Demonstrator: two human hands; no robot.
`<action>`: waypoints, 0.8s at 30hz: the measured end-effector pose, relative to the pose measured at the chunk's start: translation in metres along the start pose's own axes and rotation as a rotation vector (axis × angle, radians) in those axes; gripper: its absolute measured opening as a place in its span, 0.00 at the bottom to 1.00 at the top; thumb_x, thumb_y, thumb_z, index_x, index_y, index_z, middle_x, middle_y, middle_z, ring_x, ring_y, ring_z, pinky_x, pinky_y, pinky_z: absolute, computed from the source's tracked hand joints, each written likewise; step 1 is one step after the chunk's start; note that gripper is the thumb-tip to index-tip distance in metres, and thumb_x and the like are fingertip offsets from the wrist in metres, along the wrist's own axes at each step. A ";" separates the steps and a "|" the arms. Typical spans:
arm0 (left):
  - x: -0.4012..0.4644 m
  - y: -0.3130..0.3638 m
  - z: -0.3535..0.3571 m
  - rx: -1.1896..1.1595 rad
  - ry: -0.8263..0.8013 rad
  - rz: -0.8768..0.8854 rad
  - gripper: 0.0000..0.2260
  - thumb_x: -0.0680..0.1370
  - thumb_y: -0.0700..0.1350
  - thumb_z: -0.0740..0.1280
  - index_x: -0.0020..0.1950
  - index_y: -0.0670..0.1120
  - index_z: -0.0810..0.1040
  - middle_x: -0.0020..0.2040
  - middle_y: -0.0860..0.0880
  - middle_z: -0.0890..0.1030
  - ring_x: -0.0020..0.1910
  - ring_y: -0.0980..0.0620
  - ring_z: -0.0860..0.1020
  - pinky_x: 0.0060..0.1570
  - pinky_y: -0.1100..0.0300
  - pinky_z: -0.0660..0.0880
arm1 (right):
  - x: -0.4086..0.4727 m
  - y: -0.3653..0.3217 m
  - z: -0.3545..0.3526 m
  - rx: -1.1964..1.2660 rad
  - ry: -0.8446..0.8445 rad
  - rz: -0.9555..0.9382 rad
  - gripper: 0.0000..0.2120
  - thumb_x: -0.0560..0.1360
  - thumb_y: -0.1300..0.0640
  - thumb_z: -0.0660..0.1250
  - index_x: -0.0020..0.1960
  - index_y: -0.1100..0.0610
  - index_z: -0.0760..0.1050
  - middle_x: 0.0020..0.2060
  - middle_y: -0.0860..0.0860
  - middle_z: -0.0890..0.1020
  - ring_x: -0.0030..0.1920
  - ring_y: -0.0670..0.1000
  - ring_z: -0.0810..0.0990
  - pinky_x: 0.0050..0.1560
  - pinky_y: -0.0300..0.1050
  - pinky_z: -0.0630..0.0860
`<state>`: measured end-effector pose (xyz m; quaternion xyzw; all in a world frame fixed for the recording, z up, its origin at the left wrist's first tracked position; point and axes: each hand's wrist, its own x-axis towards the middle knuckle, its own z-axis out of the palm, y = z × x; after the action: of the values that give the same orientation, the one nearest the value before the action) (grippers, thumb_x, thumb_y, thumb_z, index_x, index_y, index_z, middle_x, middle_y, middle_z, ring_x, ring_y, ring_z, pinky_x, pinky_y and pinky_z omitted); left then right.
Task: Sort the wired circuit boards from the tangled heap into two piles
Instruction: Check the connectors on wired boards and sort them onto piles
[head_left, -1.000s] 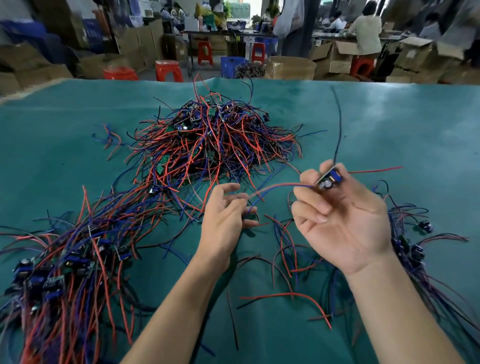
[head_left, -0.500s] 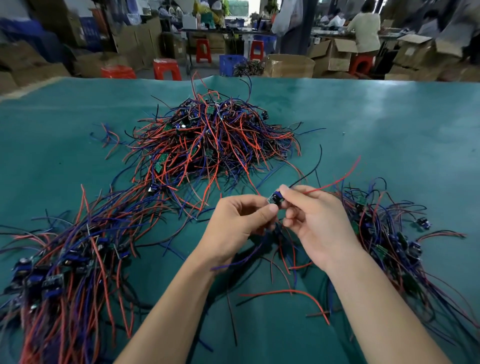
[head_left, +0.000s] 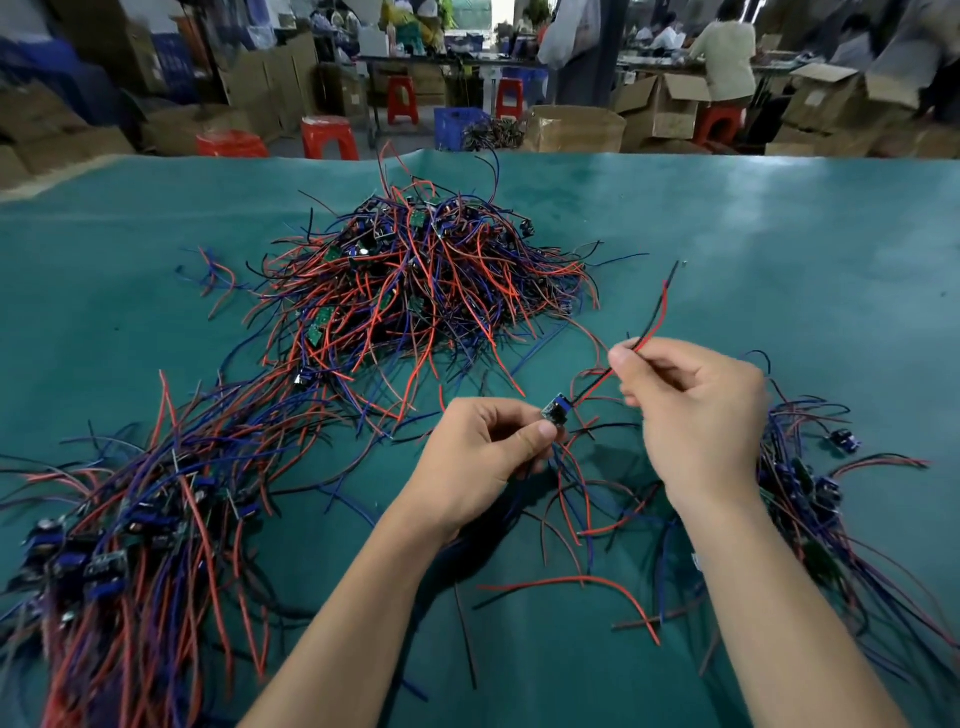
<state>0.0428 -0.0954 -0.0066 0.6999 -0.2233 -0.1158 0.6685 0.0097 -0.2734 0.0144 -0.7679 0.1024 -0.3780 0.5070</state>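
Pinching board (head_left: 557, 409), left hand (head_left: 483, 452); right hand (head_left: 696, 410) grips its wires (head_left: 655, 322).

Left hand (head_left: 483, 452) pinches board (head_left: 557, 409); right hand (head_left: 696, 410) pinches wires (head_left: 655, 322).

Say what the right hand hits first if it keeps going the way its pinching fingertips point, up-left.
Probably the tangled heap; the right hand pinches the red and black wires, with only bare green mat between. Depth unclear.

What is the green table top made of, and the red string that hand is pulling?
The green table top looks like a smooth rubbery or vinyl mat: it shines softly and ripples at the far edge. The red string in the right hand looks like plastic-coated wire: glossy, holding its curve.
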 end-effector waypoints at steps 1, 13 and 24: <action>0.000 0.000 0.000 0.012 -0.009 0.006 0.09 0.79 0.39 0.69 0.40 0.38 0.81 0.31 0.50 0.78 0.29 0.56 0.73 0.32 0.67 0.68 | 0.002 0.001 -0.003 -0.018 0.056 -0.025 0.04 0.72 0.45 0.72 0.43 0.43 0.84 0.33 0.46 0.85 0.35 0.52 0.84 0.45 0.60 0.82; 0.006 -0.004 0.001 -0.118 0.386 0.006 0.10 0.81 0.34 0.64 0.44 0.43 0.82 0.33 0.51 0.82 0.34 0.56 0.79 0.36 0.64 0.77 | -0.002 -0.007 0.009 0.125 0.140 0.252 0.10 0.78 0.52 0.70 0.39 0.53 0.82 0.32 0.49 0.85 0.31 0.46 0.80 0.40 0.55 0.79; 0.003 -0.003 0.000 0.076 0.108 0.033 0.08 0.80 0.39 0.68 0.42 0.43 0.83 0.32 0.51 0.81 0.32 0.54 0.79 0.40 0.54 0.80 | -0.014 -0.007 0.022 0.072 -0.105 -0.026 0.11 0.76 0.47 0.71 0.41 0.54 0.80 0.28 0.45 0.76 0.32 0.43 0.71 0.36 0.54 0.74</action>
<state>0.0458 -0.0972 -0.0088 0.7262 -0.2026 -0.0584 0.6543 0.0133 -0.2467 0.0093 -0.7690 0.0518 -0.3474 0.5341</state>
